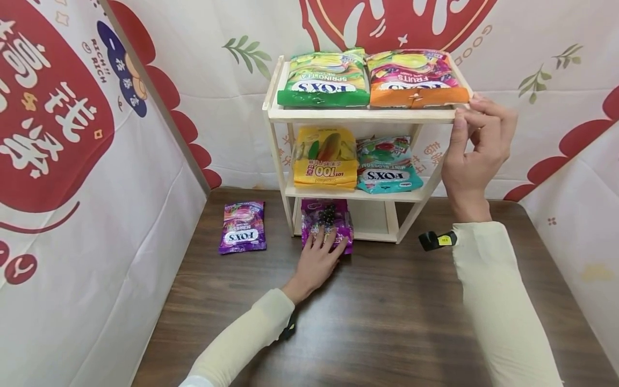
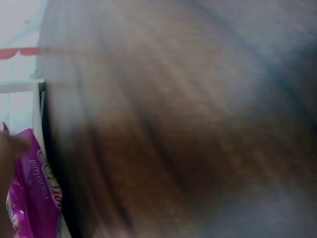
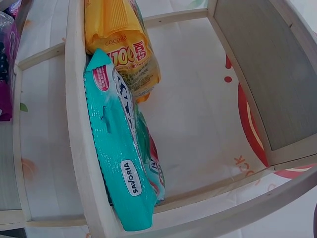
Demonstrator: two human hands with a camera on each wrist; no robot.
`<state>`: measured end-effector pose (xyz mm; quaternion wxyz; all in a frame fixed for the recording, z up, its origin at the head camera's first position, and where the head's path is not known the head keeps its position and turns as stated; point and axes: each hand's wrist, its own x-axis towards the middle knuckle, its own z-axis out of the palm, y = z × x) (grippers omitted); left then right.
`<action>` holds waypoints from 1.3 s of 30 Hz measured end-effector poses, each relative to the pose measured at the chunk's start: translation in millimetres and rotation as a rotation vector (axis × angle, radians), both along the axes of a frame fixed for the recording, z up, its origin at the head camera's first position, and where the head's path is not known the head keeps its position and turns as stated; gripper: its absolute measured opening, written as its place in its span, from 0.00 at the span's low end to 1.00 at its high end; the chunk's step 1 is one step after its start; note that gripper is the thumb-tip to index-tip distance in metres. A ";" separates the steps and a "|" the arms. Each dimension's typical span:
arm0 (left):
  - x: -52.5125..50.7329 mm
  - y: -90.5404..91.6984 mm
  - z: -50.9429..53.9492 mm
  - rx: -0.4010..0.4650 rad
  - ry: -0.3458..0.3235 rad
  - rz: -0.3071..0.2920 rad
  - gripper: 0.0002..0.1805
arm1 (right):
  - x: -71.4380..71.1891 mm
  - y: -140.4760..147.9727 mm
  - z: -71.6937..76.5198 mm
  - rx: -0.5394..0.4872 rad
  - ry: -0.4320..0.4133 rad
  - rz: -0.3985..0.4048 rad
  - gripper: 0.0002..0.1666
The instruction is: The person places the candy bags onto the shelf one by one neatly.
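A purple candy bag with a dark grape picture (image 1: pixel 328 215) lies at the left of the wooden rack's (image 1: pixel 362 115) bottom level, its near end past the front edge. My left hand (image 1: pixel 316 263) rests on that bag with fingers spread and fairly straight. In the left wrist view the purple bag (image 2: pixel 37 188) shows at the left edge, partly behind a blurred bit of hand. My right hand (image 1: pixel 481 145) grips the rack's top right front corner, thumb in front. On the middle level are a yellow mango candy bag (image 1: pixel 326 158) and a teal Fox's bag (image 1: pixel 388 164).
On the top level lie a green Fox's bag (image 1: pixel 326 78) and an orange-and-purple Fox's bag (image 1: pixel 417 78). A purple Fox's berries bag (image 1: pixel 243 228) lies on the brown table (image 1: pixel 367 317), left of the rack. Printed white cloth walls (image 1: pixel 541 134) enclose the back and sides.
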<state>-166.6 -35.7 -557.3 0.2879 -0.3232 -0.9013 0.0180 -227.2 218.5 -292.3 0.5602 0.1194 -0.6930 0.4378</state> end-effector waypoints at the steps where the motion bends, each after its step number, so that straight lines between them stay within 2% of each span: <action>1: 0.4 -0.1 -1.7 -0.008 0.010 0.007 0.34 | -0.6 1.1 -0.3 0.004 0.003 -0.002 0.14; 6: -1.1 -2.8 -3.6 0.000 0.049 0.027 0.39 | -1.4 2.7 0.0 0.012 -0.002 -0.006 0.15; 12: -8.1 -6.6 -0.7 0.030 0.075 -0.014 0.36 | 1.7 -1.3 2.1 0.000 -0.018 -0.007 0.13; 17: -18.6 -8.6 2.3 0.050 0.059 -0.032 0.33 | 4.6 -4.6 4.7 -0.009 -0.037 -0.019 0.13; 22: -30.1 -11.4 5.0 0.042 0.037 -0.038 0.32 | 1.7 -1.3 2.1 0.000 -0.013 -0.002 0.13; 29: -41.9 -14.4 11.7 0.055 -0.055 -0.042 0.29 | -2.1 2.4 -2.5 -0.002 -0.003 -0.002 0.14; 34: -44.8 -11.2 17.2 0.042 -0.087 -0.026 0.28 | -1.4 2.0 -1.4 -0.007 -0.001 -0.020 0.15; 39: -41.3 -9.3 15.8 0.010 -0.095 0.002 0.28 | 2.5 -3.1 3.2 -0.020 0.006 -0.009 0.14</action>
